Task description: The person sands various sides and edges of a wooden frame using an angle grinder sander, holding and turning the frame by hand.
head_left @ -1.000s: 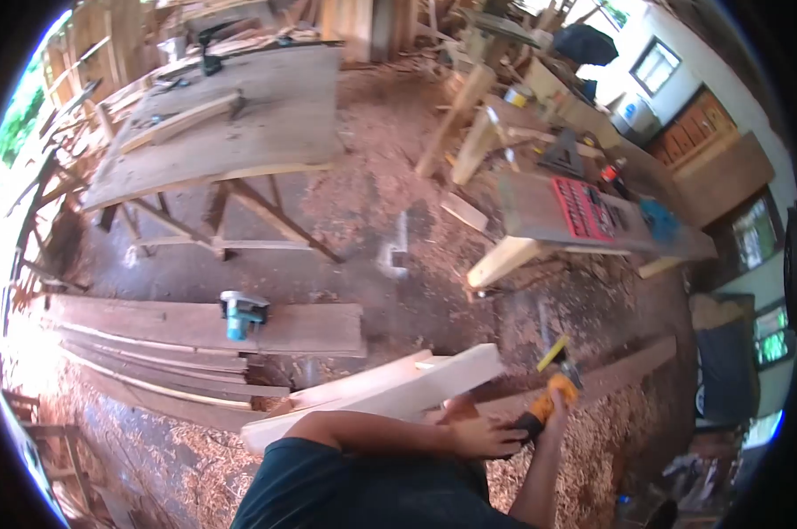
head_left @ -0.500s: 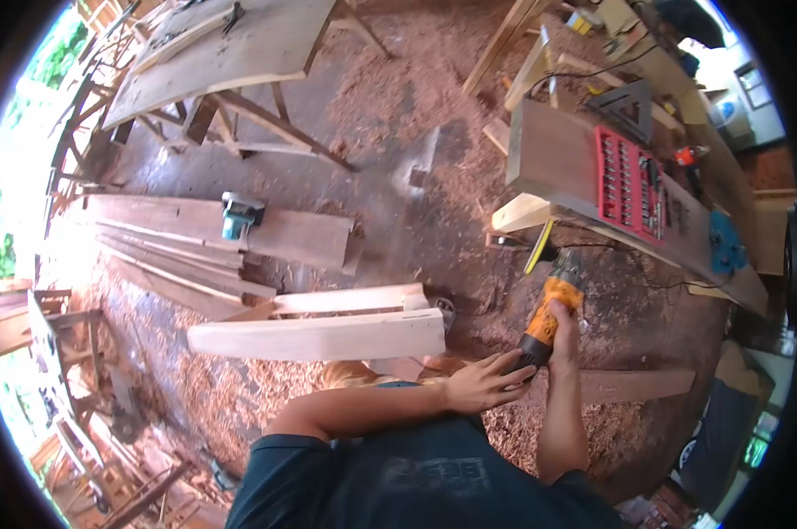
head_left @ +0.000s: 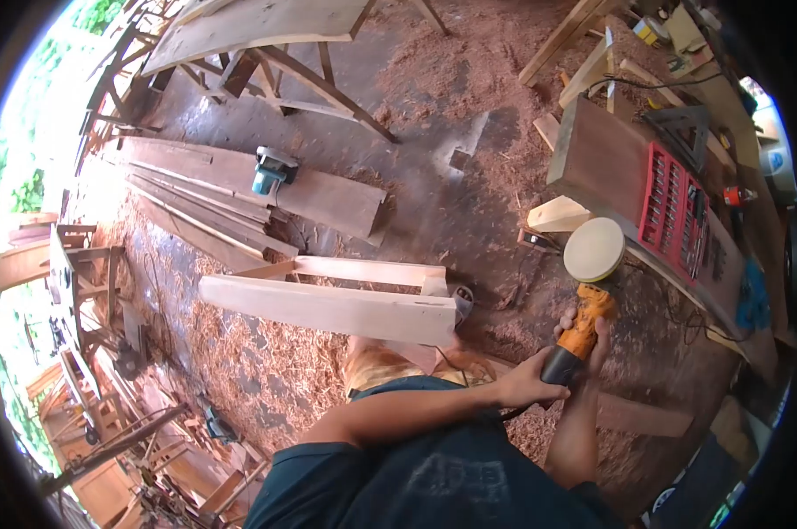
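An orange-and-black angle grinder (head_left: 582, 331) is held in front of my right side, with its round pale sanding pad (head_left: 594, 249) facing up toward the camera. My right hand (head_left: 598, 348) is closed around the orange body, its fingers showing on both sides. My left hand (head_left: 531, 381) grips the black rear handle, where a dark cord trails below it. Left of the tool, a pale wooden frame (head_left: 328, 309) made of shaped boards stands near my legs, apart from both hands.
A workbench (head_left: 610, 163) at right carries a red socket set (head_left: 672, 207) and a blue item (head_left: 753, 295). A teal power tool (head_left: 273, 172) sits on long boards (head_left: 328, 198). A plywood-topped table (head_left: 257, 26) stands at upper left. Wood shavings (head_left: 266, 370) cover the floor.
The angle grinder has been turned so that its pad, edge-on before, now shows its flat round face. Both hands have moved a little to the right with it, and the view has shifted.
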`<state>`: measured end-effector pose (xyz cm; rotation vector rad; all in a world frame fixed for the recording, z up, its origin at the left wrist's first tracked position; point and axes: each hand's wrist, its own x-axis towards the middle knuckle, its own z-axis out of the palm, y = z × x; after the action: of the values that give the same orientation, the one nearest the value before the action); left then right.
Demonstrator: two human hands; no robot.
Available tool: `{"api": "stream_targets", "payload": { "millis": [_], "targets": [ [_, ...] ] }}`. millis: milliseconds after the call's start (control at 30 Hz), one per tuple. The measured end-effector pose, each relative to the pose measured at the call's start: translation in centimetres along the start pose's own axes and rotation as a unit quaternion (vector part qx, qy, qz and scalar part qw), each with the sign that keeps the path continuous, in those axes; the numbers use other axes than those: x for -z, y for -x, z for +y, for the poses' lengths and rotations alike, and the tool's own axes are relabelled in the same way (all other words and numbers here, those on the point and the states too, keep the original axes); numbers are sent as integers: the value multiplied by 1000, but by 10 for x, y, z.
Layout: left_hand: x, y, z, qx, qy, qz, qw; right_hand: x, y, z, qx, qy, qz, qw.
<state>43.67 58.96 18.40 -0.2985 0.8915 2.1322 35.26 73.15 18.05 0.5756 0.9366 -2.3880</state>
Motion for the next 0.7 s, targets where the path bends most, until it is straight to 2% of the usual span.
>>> {"api": "stream_targets", "payload": {
  "millis": [100, 133, 200, 233, 267, 300, 400, 433, 500, 533, 567, 600, 633, 667, 700],
  "targets": [
    [-10, -15, -14, -139, -184, 163, 959, 14, -20, -28, -69, 249, 10, 966],
    [-8, -20, -11, -192, -240, 228, 924, 7, -31, -26, -10, 327, 61, 943],
    [-6, -33, -10, -265, -269, 274, 885, -9, -46, -12, 110, 471, 147, 863],
    [-7, -47, -11, -302, -273, 289, 866, -16, -56, -22, 94, 489, 172, 850],
    [-4, -55, -12, -338, -284, 299, 846, -25, -66, -31, 122, 514, 133, 838],
    [-10, -53, -6, -312, -289, 297, 855, -35, -77, -43, 156, 534, 96, 825],
    [26, -36, -14, -316, -433, 127, 835, -29, -126, -93, 217, 563, 12, 797],
    [32, 1, 7, -204, -417, 80, 882, -26, -146, -111, 228, 570, -5, 789],
    [68, 55, 1, -119, -419, 91, 896, -27, -178, -135, 237, 591, 4, 771],
    [78, 89, 0, -73, -458, 163, 871, -31, -191, -144, 244, 619, 32, 746],
    [119, 98, -41, -68, -442, 190, 874, -35, -201, -148, 248, 624, 43, 739],
    [112, 143, -22, -11, -413, 260, 873, -37, -211, -153, 253, 629, 53, 733],
    [146, 158, -61, -29, -399, 326, 857, -29, -230, -164, 254, 621, 43, 740],
    [106, 211, -13, 24, -396, 416, 818, -22, -245, -169, 254, 612, 36, 748],
    [159, 211, -75, 0, -465, 454, 760, -32, -244, -171, 254, 622, 59, 739]
  ]
}}
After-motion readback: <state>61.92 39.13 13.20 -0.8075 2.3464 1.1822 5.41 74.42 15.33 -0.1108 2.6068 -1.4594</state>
